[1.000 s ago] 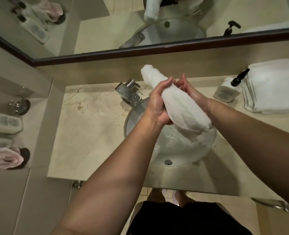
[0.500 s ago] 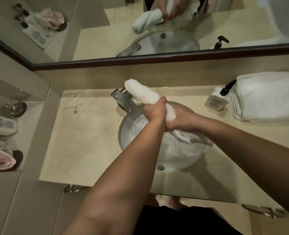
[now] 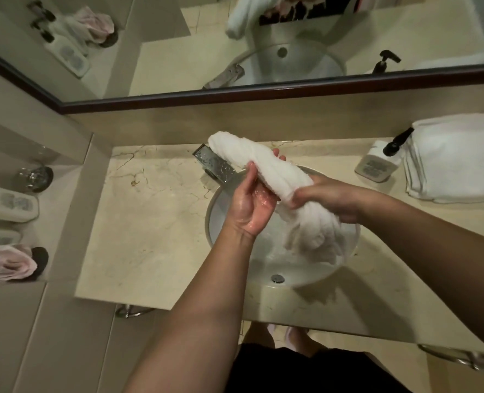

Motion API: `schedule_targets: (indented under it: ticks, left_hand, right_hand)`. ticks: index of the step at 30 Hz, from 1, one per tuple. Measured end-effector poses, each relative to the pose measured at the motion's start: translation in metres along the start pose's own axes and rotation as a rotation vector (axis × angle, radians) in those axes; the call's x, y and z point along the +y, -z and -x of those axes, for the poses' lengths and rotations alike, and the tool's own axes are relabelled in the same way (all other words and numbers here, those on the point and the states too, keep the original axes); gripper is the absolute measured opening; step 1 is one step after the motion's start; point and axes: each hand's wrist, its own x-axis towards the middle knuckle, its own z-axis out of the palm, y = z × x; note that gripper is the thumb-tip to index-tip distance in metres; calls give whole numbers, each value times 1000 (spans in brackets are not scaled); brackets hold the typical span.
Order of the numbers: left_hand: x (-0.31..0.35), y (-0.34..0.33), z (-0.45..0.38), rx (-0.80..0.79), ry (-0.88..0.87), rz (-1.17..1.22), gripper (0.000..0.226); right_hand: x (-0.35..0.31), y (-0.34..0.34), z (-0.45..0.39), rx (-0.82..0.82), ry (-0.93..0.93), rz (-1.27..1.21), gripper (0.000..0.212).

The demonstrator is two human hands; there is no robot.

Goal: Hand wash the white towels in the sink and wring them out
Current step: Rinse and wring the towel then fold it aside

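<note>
The round white sink (image 3: 306, 276) set into the marble counter (image 3: 150, 236) holds a shallow film of water, with a metal drain fitting (image 3: 277, 278) at its near wall; whether anything else lies in the basin cannot be told, as the towel and hands cover much of it. Over the basin a person holds a twisted white towel (image 3: 266, 171) slantwise, its rolled upper end above the chrome faucet (image 3: 214, 163) and its loose lower end hanging into the sink. The right hand (image 3: 324, 198) is clenched around the towel's middle. The left hand (image 3: 252, 201) is wet, palm up under the upper part, its fingers loosely cupped against the cloth with the thumb straight beside it, not closed round it. On the counter to the right stand a soap dispenser (image 3: 377, 165) with a black pump and, just beside it, a stack of folded white towels (image 3: 456, 163). A mirror (image 3: 235, 46) runs along the wall behind. On a side shelf at left sit a white bottle (image 3: 9, 204), a glass (image 3: 35, 177) and a pink cloth (image 3: 8, 263).
</note>
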Motion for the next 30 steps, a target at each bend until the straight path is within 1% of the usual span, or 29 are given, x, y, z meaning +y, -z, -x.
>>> schedule_targets:
  ticks: [2, 4, 5, 6, 8, 9, 10, 11, 13, 15, 17, 18, 20, 23, 25, 26, 28, 30]
  left_hand:
    - [3, -4, -5, -135, -10, -9, 44]
    - [12, -10, -14, -252, 29, 6, 67]
    - [17, -16, -17, -284, 51, -3, 72]
    - [21, -22, -19, -288, 62, -27, 68]
    - [25, -32, -21, -251, 48, -59, 41]
    - [26, -36, -21, -230, 39, -68, 27]
    - [27, -36, -22, -182, 31, -99, 18]
    - [28, -36, -25, -108, 39, -157, 18]
    - [27, -32, -31, 55, 88, -271, 34]
    - [21, -29, -35, 210, 126, -341, 34]
    - [15, -23, -37, 353, 157, -417, 34]
    - [12, -20, -36, 403, 160, -444, 34]
    - [7, -11, -33, 448, 117, -457, 33]
    - [-3, -6, -36, 561, 88, -480, 28]
    - [-9, -6, -41, 665, 107, -450, 20]
    - [-11, -5, -43, 697, 112, -420, 20]
    - [-14, -3, -45, 724, 113, -393, 20]
    - [-15, -3, -47, 745, 118, -376, 17]
  right_hand:
    - [-7, -4, 2, -136, -74, -139, 61]
    - [-11, -6, 2, -257, -181, -256, 69]
    - [-11, -6, 1, -303, -205, -310, 70]
    - [-10, -4, -2, -334, -200, -362, 67]
    - [-11, -1, -8, -364, -161, -426, 56]
    - [-13, 0, -10, -358, -147, -403, 53]
    - [-15, 2, -12, -324, -149, -338, 52]
    - [-17, 1, -13, -268, -170, -244, 52]
    - [-19, -1, -16, -126, -191, -30, 45]
    - [-19, -7, -22, 8, -134, 168, 38]
    - [-14, -13, -28, 107, -81, 326, 38]
    - [-11, -15, -32, 163, -81, 390, 35]
    - [-1, -16, -37, 267, -108, 488, 29]
    - [12, -17, -45, 318, -70, 646, 29]
    - [18, -17, -52, 320, -29, 837, 35]
    - [21, -16, -56, 324, -19, 926, 37]
    - [27, -15, -62, 324, -9, 1088, 42]
    - [33, -16, -66, 367, -1, 1209, 43]
